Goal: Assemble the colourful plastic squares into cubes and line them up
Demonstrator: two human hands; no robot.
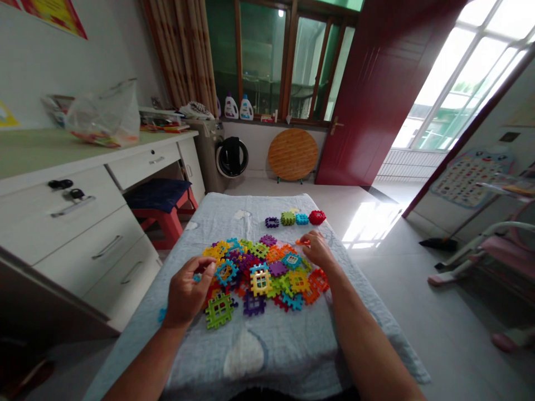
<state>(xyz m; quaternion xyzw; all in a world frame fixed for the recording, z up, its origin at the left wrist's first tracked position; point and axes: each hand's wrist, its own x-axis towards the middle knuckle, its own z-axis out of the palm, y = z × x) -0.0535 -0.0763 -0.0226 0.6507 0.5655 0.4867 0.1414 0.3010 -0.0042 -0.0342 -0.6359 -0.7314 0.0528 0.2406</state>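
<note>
A mixed pile of notched plastic building tiles (278,270) in several colours lies on the cloth-covered table (246,356). At the pile's left edge is my left hand (188,292), its fingers half curled. A bit of blue shows in the gap between its thumb and fingers, and I see nothing gripped there. My right hand (318,250) reaches past the pile's far right side, its fingertips pinching an orange tile (302,242), mostly hidden. Beyond it stands a row of joined pieces: purple (272,222), green (288,218), blue (301,219) and a rounded red one (317,217).
A green tile (219,311) lies at the pile's near left. To the left stand a white drawer desk (94,223) and a red stool (167,225) with a dark top. A washing machine (209,150) and a round wooden board (292,155) are at the back.
</note>
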